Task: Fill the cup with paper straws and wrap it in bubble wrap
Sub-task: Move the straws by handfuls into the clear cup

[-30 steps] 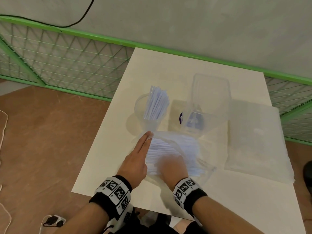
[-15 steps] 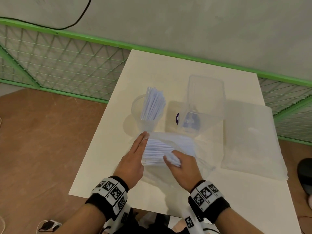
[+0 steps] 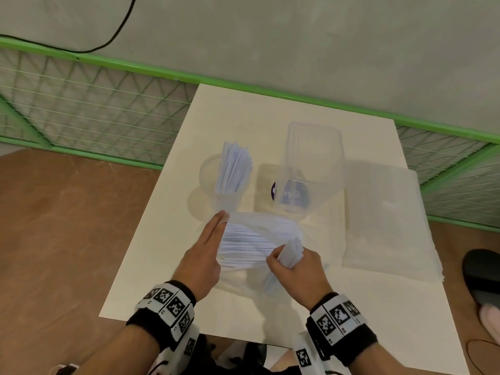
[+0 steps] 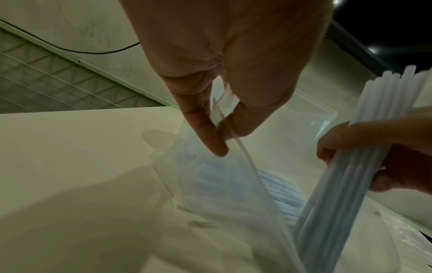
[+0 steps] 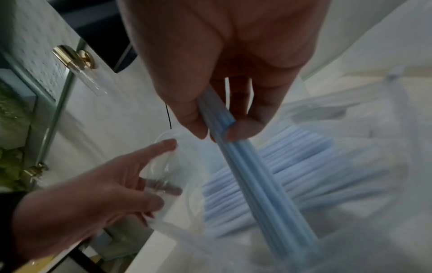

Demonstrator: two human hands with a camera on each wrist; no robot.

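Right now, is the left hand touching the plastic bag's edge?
Touching. The left wrist view shows the left hand pinching the plastic bag rim between thumb and fingers, holding it open.

A recording corner set up indoors, more a home-like room than a workshop.

A small white table (image 3: 270,125) stands against a plain grey wall (image 3: 297,36), with a green mesh fence (image 3: 94,104) running along the wall's foot and a black cable (image 3: 119,28) hanging down it. The floor (image 3: 67,239) is brown and scuffed. Both wrists wear bands (image 3: 173,304) printed with black-and-white tracking markers, which points to a data-recording setup. The right wrist view shows a glass door with a brass knob (image 5: 72,57) and some greenery (image 5: 9,118) beside it. A dark slipper (image 3: 484,274) lies by the table.
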